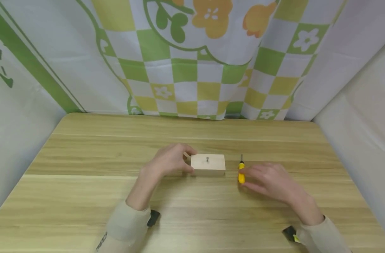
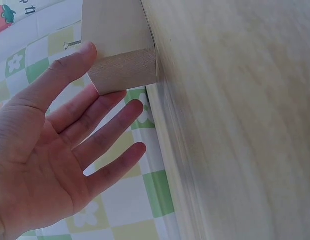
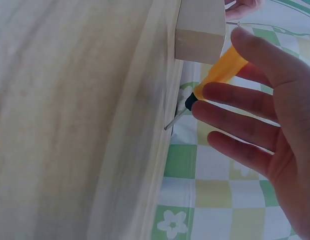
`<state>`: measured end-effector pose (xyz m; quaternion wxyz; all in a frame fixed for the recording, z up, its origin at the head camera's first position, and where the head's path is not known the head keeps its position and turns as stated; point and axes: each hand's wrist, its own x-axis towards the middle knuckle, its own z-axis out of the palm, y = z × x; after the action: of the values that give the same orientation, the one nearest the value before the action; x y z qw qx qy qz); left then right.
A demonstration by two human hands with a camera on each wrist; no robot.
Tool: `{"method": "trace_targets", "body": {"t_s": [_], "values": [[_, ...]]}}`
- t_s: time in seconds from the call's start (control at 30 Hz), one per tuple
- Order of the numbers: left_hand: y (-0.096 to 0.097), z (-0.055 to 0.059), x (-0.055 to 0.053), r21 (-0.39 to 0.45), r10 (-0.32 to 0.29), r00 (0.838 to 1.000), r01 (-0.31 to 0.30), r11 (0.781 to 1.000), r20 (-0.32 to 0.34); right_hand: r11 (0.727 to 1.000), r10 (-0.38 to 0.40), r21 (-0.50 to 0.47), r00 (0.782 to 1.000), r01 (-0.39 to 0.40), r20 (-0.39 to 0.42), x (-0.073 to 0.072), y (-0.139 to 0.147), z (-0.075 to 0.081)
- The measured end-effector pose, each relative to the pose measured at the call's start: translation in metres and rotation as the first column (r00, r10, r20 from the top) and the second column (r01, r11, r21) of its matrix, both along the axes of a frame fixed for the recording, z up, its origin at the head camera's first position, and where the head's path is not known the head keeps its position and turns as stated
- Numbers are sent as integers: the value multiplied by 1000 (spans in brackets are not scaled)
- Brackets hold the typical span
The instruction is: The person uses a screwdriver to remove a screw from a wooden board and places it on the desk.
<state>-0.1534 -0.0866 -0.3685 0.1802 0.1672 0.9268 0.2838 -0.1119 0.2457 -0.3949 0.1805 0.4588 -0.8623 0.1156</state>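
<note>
A pale wooden block lies on the table with a small screw standing up from its top face. My left hand grips the block's left end between thumb and fingers; in the left wrist view the other fingers are spread beside it. To the right of the block, my right hand pinches the yellow handle of a screwdriver between thumb and fingers. The shaft of the screwdriver points away from me, with its tip close to the tabletop in the right wrist view.
The wood-grain table ends at a patterned curtain along the back. White cloth walls rise on the left and right sides. Dark straps or mounts show at both wrists.
</note>
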Motion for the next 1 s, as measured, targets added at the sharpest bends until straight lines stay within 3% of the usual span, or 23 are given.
{"method": "trace_targets", "body": {"t_s": [0.23, 1.0], "values": [[1, -1, -1, -4, 11, 1000, -11, 1000, 6, 998, -4, -65, 992, -4, -126, -2, -3, 8], [0, 0, 0, -10, 19, 999, -18, 1000, 26, 985, -16, -170, 963, -32, -271, -4, -8, 27]]}}
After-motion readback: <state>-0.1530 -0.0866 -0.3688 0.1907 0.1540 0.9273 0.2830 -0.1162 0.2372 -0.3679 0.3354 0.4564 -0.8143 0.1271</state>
